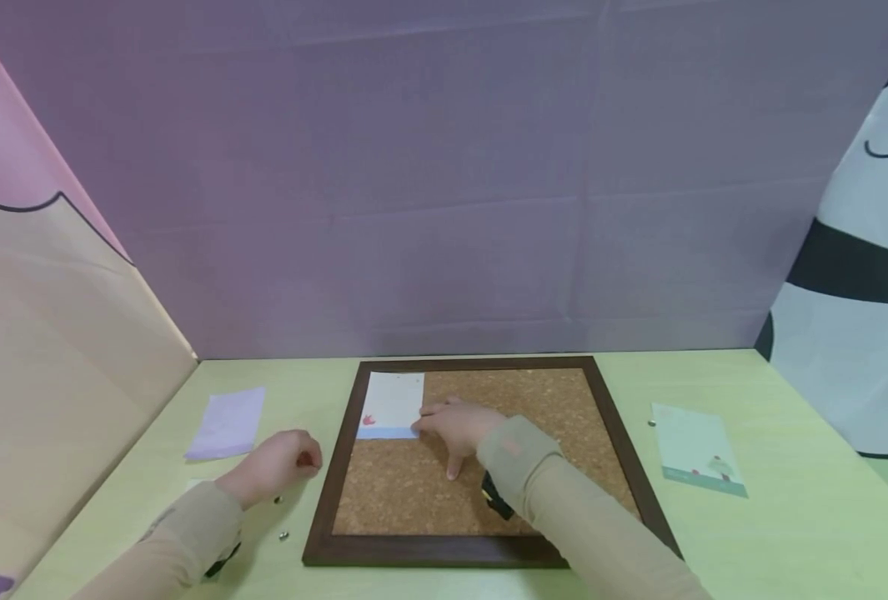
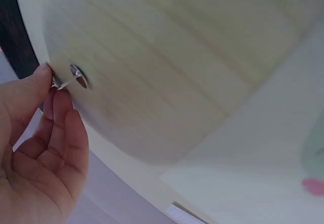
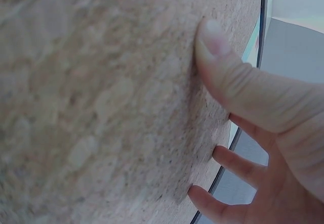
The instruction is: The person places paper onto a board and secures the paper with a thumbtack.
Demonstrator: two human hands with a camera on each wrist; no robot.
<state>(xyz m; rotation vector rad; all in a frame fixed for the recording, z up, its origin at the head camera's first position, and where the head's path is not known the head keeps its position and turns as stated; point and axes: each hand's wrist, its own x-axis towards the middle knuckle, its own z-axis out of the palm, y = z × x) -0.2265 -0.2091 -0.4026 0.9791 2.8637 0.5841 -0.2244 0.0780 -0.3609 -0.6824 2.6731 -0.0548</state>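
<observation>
A brown-framed corkboard (image 1: 398, 492) lies on the table, with a white note (image 1: 394, 400) at its upper left corner. My right hand (image 1: 462, 429) rests on the board with fingers spread, fingertips at the note's lower right corner. In the right wrist view, its thumb (image 3: 217, 47) and fingers touch the cork. Left of the frame, my left hand (image 1: 278, 467) hovers over the table. The left wrist view shows it pinching a small silver thumbtack (image 2: 61, 86) between thumb and fingertips. Another thumbtack (image 2: 79, 76) lies just past those fingertips.
A lilac note (image 1: 228, 423) lies at the left, and a pale green note (image 1: 699, 450) at the right with a thumbtack (image 1: 651, 423) beside it. Thumbtacks (image 1: 283, 536) also lie below my left hand. A purple backdrop (image 1: 444, 208) rises behind the table.
</observation>
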